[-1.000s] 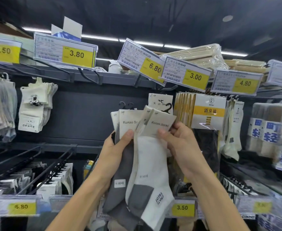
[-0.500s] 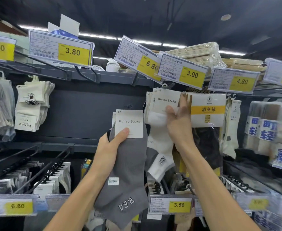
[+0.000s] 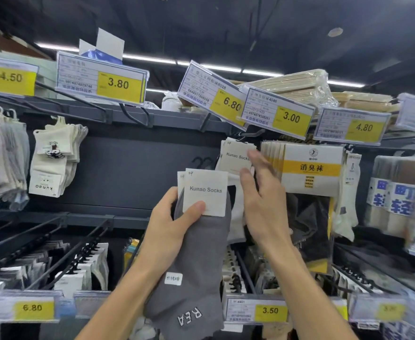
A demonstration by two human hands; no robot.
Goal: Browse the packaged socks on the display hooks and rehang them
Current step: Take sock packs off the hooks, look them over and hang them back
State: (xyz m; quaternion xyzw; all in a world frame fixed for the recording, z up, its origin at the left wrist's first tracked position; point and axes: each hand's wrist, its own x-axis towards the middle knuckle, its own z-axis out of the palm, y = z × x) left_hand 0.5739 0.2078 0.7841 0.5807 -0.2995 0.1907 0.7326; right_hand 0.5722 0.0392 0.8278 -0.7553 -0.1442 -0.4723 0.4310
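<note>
My left hand (image 3: pixel 170 227) grips a grey sock pack (image 3: pixel 196 261) by its white "Kunao Socks" card, thumb pressed on the card's lower edge. A second card shows just behind it. The white sock pack (image 3: pixel 235 155) hangs on the display hook (image 3: pixel 249 133) under the 6.80 and 3.00 price tags. My right hand (image 3: pixel 260 202) hovers just below and right of that hanging pack, fingers spread and relaxed, holding nothing; it is blurred.
Yellow-banded sock packs (image 3: pixel 309 168) hang right of the hook. Cream socks (image 3: pixel 54 158) hang at left, pale ones at the far left edge. Lower hooks (image 3: pixel 79 256) hold more packs behind price rails. Wrapped stock (image 3: pixel 297 87) lies on the top shelf.
My right hand hung the white pack on the hook, let it go and dropped back down. My left hand stays on the grey pack.
</note>
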